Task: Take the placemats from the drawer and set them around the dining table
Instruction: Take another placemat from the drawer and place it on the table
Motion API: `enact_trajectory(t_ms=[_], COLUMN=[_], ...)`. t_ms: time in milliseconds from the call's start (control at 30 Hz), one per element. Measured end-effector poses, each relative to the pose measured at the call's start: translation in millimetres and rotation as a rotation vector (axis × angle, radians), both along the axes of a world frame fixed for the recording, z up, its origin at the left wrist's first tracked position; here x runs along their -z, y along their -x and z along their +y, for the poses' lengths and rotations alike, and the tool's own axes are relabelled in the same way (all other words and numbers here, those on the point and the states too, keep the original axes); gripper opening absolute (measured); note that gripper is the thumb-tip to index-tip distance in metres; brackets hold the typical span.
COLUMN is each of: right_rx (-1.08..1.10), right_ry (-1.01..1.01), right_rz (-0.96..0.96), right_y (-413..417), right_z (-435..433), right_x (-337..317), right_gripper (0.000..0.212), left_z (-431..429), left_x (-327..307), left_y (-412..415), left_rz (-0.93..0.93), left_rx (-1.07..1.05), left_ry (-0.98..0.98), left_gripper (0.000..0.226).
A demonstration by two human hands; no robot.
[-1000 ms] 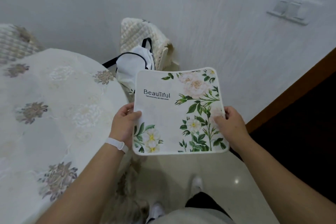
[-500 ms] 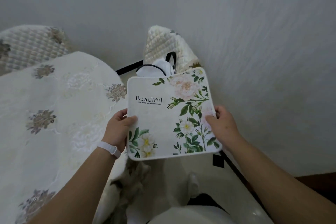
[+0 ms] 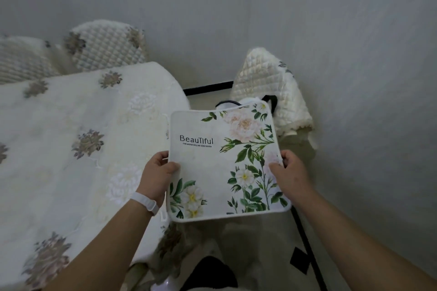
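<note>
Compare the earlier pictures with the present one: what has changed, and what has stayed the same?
The view has swung left: the dining table fills more of the picture, quilted chairs behind it have appeared, the wall switch is gone. Both grips are unchanged: left hand and right hand still hold the placemat beside the table, not set down.
</note>
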State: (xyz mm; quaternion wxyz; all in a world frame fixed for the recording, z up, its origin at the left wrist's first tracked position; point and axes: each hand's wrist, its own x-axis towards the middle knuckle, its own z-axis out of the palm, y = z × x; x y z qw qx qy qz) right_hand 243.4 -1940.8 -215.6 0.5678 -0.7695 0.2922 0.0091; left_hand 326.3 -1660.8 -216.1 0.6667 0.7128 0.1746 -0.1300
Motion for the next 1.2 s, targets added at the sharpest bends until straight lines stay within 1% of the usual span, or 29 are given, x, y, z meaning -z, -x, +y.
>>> enact_trajectory(t_ms=[133,233,300,400,533,667,800,900,1067,1200], right_rx=[-0.107,-0.172,-0.207,-0.251,-0.308,-0.373,-0.527,-0.628,-0.786,-0.926], right_ry=[0.018,0.078,0.096,0.136,0.137,0.185,0.245,0.206,0.294,0.361], right_rz=[0.026,0.055,0.083,0.123,0.105,0.088,0.079,0.091,0.091,0.078], right_y=[-51.4,-87.7,-112.5,-156.7,-210.9,-249.5,-284.9,-314.5,-362.4,-398.3], right_z=[21.3,36.5,42.1,50.5,70.5,91.7,108.4,115.4,130.3,137.9], right_x=[10.5,15.8,18.6,21.0,17.7,13.2,2.0,4.7,26.2,46.4], right_gripper=[0.017,0.013,0.009,0.009,0.016,0.015,0.013,0.013,0.015,0.015], left_z=[23.4,37.0,45.5,59.2,80.8,103.6,117.3,119.0,102.1,82.2], left_x=[14.7,29.9,38.6,44.3,45.3,46.7,48.9,58.1,61.5,66.9], left_y=[-21.0,-42.1,-58.9,-87.8,-125.1,-147.5,-151.0,-146.7,-134.0,-124.3], left_rz=[-0.003,0.019,0.048,0.073,0.072,0.043,0.033,0.058,0.063,0.084], left_rx=[-0.143,-0.234,-0.265,-0.303,-0.374,-0.408,-0.501,-0.597,-0.794,-0.912], left_ry=[-0.013,0.029,0.059,0.084,0.105,0.086,0.101,0.12,0.099,0.113], left_gripper=[0.019,0.021,0.02,0.018,0.019,0.02,0.021,0.022,0.023,0.026])
